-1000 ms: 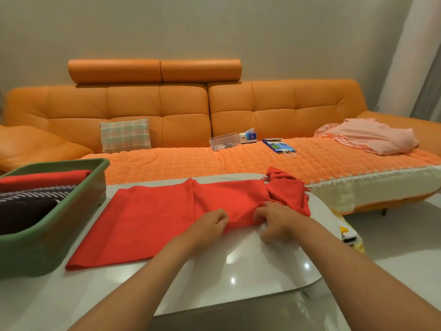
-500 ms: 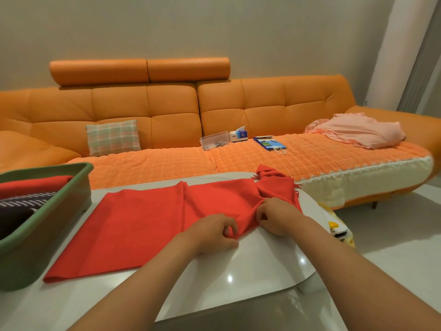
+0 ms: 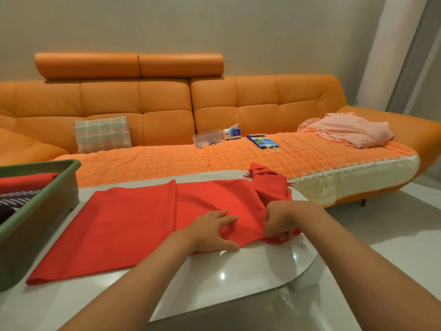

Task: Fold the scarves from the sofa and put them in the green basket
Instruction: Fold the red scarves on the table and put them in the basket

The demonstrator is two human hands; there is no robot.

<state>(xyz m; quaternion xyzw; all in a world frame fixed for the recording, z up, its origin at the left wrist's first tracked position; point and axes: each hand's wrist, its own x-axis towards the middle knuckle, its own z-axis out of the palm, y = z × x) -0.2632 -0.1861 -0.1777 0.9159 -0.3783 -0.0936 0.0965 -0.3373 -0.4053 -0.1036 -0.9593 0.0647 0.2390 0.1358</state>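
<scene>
While it lies spread flat across the white table (image 3: 226, 278) in the middle of the frame, the red scarf (image 3: 133, 225) is bunched and twisted at its right end, where a fringed part trails toward the table's far edge. Near the lower centre, the left hand (image 3: 212, 231) lies on the cloth's near edge, fingers on top and thumb below, holding a fold between them. Just to its right, the right hand (image 3: 284, 218) has its fingers curled and pinches the fringed end of the same scarf against the table edge. The two hands are close together but apart.

At the left edge of the frame, a green basket (image 3: 40, 199) stands on the table, just beside the scarf's left end. Inside it lie a folded red cloth (image 3: 26, 181) and a dark striped one (image 3: 16, 197).

Behind the table, an orange sofa (image 3: 262, 101) fills the upper half. On its seat, from left to right, sit a checked cushion (image 3: 102, 134), a clear box (image 3: 207, 137), a tissue box (image 3: 231, 133), a blue packet (image 3: 261, 141) and, at the upper right, a crumpled pink cloth (image 3: 350, 130).
</scene>
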